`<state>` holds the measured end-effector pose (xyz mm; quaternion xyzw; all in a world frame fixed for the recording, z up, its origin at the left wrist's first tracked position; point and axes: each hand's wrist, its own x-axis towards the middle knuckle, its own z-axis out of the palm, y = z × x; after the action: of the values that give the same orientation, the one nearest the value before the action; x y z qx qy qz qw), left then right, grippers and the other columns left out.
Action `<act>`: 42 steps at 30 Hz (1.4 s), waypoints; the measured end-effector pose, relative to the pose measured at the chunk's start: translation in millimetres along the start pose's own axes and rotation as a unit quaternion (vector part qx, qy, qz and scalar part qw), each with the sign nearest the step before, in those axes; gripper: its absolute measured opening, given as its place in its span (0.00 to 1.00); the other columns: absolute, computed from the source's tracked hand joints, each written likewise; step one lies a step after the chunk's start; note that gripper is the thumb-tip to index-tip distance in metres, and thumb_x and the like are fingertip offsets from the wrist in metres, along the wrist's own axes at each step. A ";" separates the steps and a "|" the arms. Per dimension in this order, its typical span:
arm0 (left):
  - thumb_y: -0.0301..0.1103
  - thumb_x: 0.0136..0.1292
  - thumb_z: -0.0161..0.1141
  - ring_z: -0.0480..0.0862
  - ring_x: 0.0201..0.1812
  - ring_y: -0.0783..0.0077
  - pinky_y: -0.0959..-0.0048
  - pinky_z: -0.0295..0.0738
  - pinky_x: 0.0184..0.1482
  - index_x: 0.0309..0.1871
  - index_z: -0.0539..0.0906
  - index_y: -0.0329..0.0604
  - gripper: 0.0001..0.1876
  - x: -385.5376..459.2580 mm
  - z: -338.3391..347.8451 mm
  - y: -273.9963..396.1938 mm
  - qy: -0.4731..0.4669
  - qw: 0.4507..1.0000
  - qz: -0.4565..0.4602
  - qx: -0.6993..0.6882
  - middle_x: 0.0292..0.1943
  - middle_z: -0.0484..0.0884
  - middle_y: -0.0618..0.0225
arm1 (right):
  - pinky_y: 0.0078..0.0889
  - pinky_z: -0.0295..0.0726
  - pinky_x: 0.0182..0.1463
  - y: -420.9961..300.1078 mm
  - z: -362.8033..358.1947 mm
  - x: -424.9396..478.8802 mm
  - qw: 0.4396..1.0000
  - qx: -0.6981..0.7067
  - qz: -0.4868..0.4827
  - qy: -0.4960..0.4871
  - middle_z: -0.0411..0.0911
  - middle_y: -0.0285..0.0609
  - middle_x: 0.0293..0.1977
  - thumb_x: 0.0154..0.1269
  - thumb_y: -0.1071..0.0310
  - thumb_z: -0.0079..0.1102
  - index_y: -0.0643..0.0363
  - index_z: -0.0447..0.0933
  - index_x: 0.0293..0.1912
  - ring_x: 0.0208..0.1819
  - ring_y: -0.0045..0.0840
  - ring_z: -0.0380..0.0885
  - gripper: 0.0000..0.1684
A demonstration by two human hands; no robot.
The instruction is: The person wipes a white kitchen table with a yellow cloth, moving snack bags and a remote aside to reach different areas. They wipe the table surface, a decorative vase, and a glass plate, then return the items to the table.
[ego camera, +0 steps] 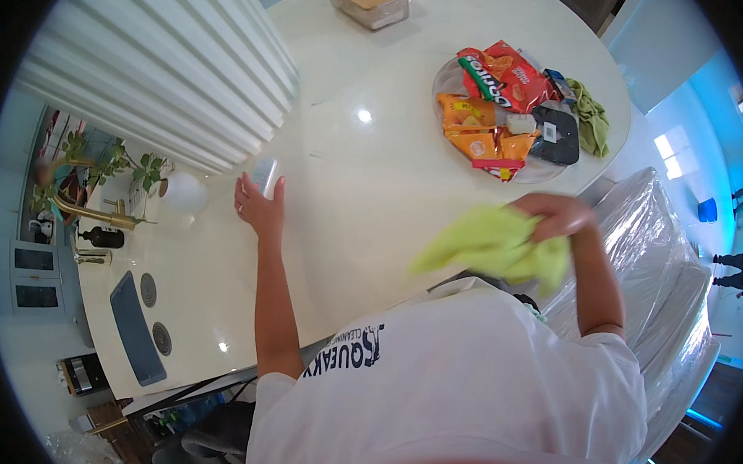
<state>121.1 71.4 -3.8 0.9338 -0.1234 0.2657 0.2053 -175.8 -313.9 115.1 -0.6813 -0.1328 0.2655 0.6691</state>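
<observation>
My left hand point(261, 206) has its thumb and fingers around a small pale device point(264, 171), apparently a remote control, at the foot of a fluted white column point(185, 65). A ring is on one finger. On the other side, my right hand point(556, 215) grips a yellow-green cloth point(497, 243), which is blurred and hangs loosely near the edge of the glossy white countertop point(372, 219). Beyond that hand, a clear round tray point(446, 78) holds a red Doritos bag point(509, 75), orange snack packets point(477, 133) and a black container point(556, 136).
A green cloth point(588, 120) lies beside the tray. At the far side stands a tissue box with a wooden lid point(371, 2). To the left are a white round vase point(184, 192) with leafy stems, a brass faucet point(95, 213) and a dark soap bottle point(103, 237). Plastic-wrapped furniture point(647, 265) stands right.
</observation>
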 end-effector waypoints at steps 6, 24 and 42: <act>0.46 0.62 0.52 0.79 0.37 0.60 0.67 0.73 0.41 0.51 0.71 0.35 0.23 -32.8 30.3 150.6 -0.369 0.881 -0.012 -0.296 0.39 0.78 0.55 | 0.27 0.75 0.45 -84.0 -118.9 -149.6 0.908 -0.091 -0.001 0.410 0.75 0.47 0.42 0.47 0.73 0.54 0.67 0.67 0.53 0.40 0.27 0.75 0.29; 0.29 0.63 0.50 0.77 0.37 0.78 0.80 0.72 0.41 0.48 0.72 0.32 0.13 -72.7 67.9 273.5 -0.272 0.817 -0.304 -0.408 0.38 0.78 0.64 | 0.45 0.60 0.59 39.3 -330.4 15.3 0.782 -0.575 0.045 0.236 0.63 0.56 0.56 0.55 0.39 0.50 0.54 0.54 0.64 0.59 0.44 0.60 0.44; 0.30 0.62 0.52 0.77 0.36 0.77 0.79 0.72 0.40 0.49 0.73 0.34 0.14 -67.5 -12.5 167.5 -0.254 0.855 -0.382 -0.242 0.37 0.79 0.63 | 0.41 0.50 0.65 52.6 -222.5 90.5 0.871 -0.446 -0.097 0.179 0.58 0.51 0.60 0.57 0.47 0.54 0.53 0.54 0.64 0.62 0.41 0.56 0.41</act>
<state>2.8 -63.2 22.2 0.8634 0.1349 -0.1185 0.4714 9.6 -456.1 38.7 -0.9270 -0.1806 -0.0145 0.3284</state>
